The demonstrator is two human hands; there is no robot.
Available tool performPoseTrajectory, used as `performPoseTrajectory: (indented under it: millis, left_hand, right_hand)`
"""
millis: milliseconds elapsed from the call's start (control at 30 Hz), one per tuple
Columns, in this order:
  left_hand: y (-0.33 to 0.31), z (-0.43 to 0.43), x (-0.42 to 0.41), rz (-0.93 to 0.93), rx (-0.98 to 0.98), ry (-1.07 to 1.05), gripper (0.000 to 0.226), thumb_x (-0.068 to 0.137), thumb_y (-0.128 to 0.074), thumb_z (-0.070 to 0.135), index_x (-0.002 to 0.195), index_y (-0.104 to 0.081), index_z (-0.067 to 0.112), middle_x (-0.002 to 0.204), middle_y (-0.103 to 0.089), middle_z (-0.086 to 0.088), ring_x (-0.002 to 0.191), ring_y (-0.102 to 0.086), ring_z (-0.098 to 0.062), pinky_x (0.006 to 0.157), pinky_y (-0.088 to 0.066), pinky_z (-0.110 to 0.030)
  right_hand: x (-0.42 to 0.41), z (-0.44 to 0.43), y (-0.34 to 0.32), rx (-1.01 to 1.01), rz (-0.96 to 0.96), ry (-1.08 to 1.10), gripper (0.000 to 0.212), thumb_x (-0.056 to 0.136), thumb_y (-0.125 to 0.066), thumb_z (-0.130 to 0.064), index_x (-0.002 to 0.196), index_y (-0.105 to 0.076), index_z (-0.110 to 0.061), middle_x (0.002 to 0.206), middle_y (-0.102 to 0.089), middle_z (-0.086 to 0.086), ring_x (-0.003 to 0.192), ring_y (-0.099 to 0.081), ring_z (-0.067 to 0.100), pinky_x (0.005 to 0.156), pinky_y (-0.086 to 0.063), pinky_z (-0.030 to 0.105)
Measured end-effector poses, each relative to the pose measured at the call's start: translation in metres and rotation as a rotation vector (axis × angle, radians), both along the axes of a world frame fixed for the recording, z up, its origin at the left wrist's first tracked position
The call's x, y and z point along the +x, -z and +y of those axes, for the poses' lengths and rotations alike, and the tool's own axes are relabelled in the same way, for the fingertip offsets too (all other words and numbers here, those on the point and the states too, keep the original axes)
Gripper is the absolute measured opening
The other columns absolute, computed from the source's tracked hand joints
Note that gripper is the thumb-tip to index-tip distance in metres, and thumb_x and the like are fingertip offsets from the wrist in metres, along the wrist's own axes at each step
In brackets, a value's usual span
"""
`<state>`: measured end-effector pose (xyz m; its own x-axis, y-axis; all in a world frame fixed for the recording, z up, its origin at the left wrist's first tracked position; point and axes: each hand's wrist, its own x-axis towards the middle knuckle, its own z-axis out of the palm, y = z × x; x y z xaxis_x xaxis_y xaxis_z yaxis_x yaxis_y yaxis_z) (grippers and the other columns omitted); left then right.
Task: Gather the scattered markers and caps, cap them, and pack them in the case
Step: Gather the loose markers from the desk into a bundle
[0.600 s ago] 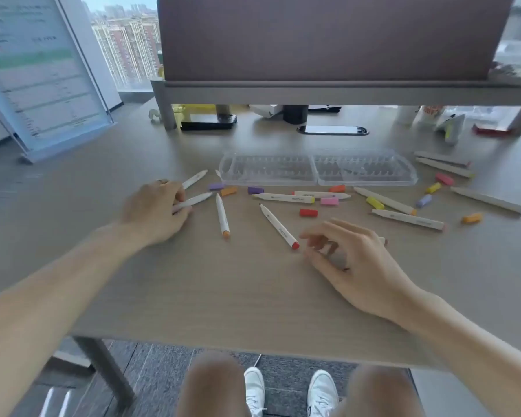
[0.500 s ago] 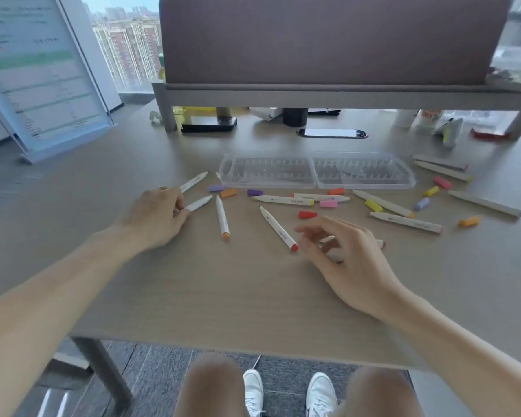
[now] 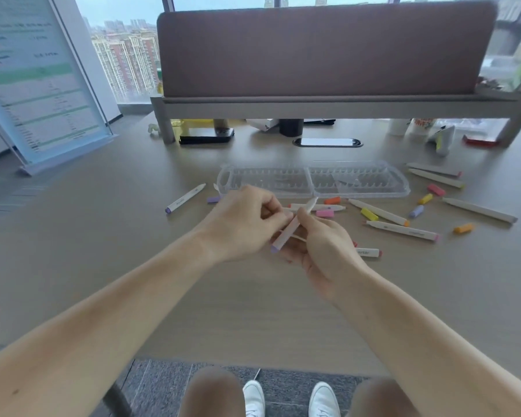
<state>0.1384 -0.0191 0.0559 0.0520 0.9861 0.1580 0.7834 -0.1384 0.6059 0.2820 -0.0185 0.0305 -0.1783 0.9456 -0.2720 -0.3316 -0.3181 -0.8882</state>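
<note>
My left hand (image 3: 241,224) and my right hand (image 3: 325,251) meet above the desk's middle. Between them they hold one white marker with a purple end (image 3: 289,231), tilted, its tip pointing up and away. The left fingers curl round its upper part and the right thumb pinches its middle. The clear open case (image 3: 403,189) lies just beyond, with nothing visible in it. Another purple-ended marker (image 3: 185,198) lies to the left. Several white markers (image 3: 400,230) and loose caps, such as a pink cap (image 3: 325,213) and a yellow cap (image 3: 369,214), are scattered to the right.
One marker (image 3: 369,252) lies partly hidden behind my right hand. A purple cap (image 3: 212,200) sits left of my left hand. A sign stand (image 3: 42,85) rises at far left, and a brown partition on a shelf (image 3: 325,52) stands behind the case. A black phone (image 3: 206,135) lies beneath the shelf.
Both hands left the desk surface and came together at the middle. My left hand carried a marker over from the left group, and my right hand now grips it too.
</note>
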Motion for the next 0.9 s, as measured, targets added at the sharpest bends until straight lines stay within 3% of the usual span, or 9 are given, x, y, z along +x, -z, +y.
performPoseTrajectory:
  millis: [67,133,267,367,500,600,700,800,900]
  left_hand:
    - [-0.001,0.017,-0.022,0.031,0.08,-0.102,0.019,0.096,-0.067,0.037,0.083,-0.074,0.024,0.069,-0.068,0.014,0.067,-0.063,-0.005,0.056,-0.044,-0.014]
    - [0.001,0.043,-0.059,0.159,0.135,-0.265,0.012,0.097,-0.066,0.03,0.094,-0.071,0.019,0.086,-0.069,0.005,0.084,-0.066,-0.017,0.07,-0.048,-0.023]
    - [0.025,0.082,-0.127,0.497,-0.085,-0.501,0.043,0.095,-0.067,0.039,0.125,-0.06,0.009,0.127,-0.057,-0.016,0.116,-0.057,-0.035,0.089,-0.047,-0.041]
    - [0.044,0.094,-0.142,0.512,-0.207,-0.526,0.033,0.097,-0.064,0.028,0.119,-0.063,0.004,0.123,-0.061,-0.021,0.109,-0.059,-0.038,0.079,-0.045,-0.037]
    - [0.039,0.086,-0.137,0.499,-0.259,-0.548,0.022,0.101,-0.055,0.019,0.101,-0.066,0.0,0.091,-0.061,-0.017,0.077,-0.057,-0.032,0.065,-0.042,-0.033]
    - [0.009,0.052,-0.097,0.288,-0.2,-0.427,0.037,0.105,-0.052,0.025,0.082,-0.066,0.0,0.081,-0.061,-0.016,0.063,-0.051,-0.026,0.055,-0.038,-0.031]
    - [-0.018,0.01,-0.019,0.034,-0.191,-0.114,0.036,0.103,-0.057,0.031,0.092,-0.07,-0.001,0.085,-0.07,-0.02,0.066,-0.061,-0.025,0.059,-0.049,-0.032]
    - [-0.015,-0.01,0.037,0.028,-0.229,0.058,0.029,0.101,-0.059,0.033,0.091,-0.072,0.009,0.079,-0.075,-0.007,0.072,-0.072,-0.02,0.063,-0.057,-0.032]
    - [-0.007,-0.013,0.058,0.082,-0.149,0.087,0.021,0.098,-0.065,0.037,0.089,-0.072,0.019,0.077,-0.072,0.003,0.07,-0.068,-0.012,0.058,-0.051,-0.025]
  right_hand:
    - [0.009,0.003,0.003,-0.034,-0.01,0.064,0.033,0.11,-0.047,-0.021,0.093,-0.065,0.001,0.073,-0.07,0.009,0.06,-0.069,0.021,0.057,-0.058,0.033]
    - [0.017,0.004,0.006,-0.055,0.007,0.095,0.024,0.109,-0.048,-0.014,0.094,-0.061,-0.001,0.069,-0.061,0.008,0.052,-0.058,0.018,0.05,-0.051,0.029]
    - [0.029,0.001,0.017,-0.103,0.017,0.072,0.015,0.107,-0.044,-0.006,0.099,-0.057,-0.007,0.068,-0.049,0.007,0.046,-0.041,0.013,0.04,-0.027,0.023]
    - [0.035,-0.001,0.022,-0.138,0.1,0.056,0.008,0.103,-0.048,-0.005,0.101,-0.056,-0.007,0.066,-0.049,0.008,0.045,-0.041,0.014,0.041,-0.026,0.023]
    - [0.038,0.0,0.023,-0.171,0.14,0.053,0.011,0.105,-0.049,-0.014,0.101,-0.056,-0.006,0.07,-0.052,0.009,0.05,-0.047,0.018,0.043,-0.037,0.025]
    - [0.035,0.001,0.023,-0.172,0.152,0.041,0.033,0.105,-0.053,-0.038,0.103,-0.057,-0.006,0.067,-0.056,0.008,0.052,-0.053,0.018,0.052,-0.045,0.029]
    - [0.032,0.0,0.023,-0.141,0.175,0.042,0.049,0.099,-0.059,-0.05,0.112,-0.063,-0.002,0.072,-0.063,0.01,0.058,-0.064,0.021,0.062,-0.06,0.034]
    - [0.03,-0.004,0.018,-0.148,0.249,0.04,0.056,0.098,-0.059,-0.052,0.121,-0.065,-0.002,0.08,-0.072,0.013,0.063,-0.072,0.022,0.057,-0.063,0.036]
    - [0.033,-0.006,0.017,-0.155,0.184,0.054,0.048,0.104,-0.053,-0.044,0.117,-0.062,0.002,0.08,-0.069,0.021,0.056,-0.07,0.025,0.046,-0.055,0.031]
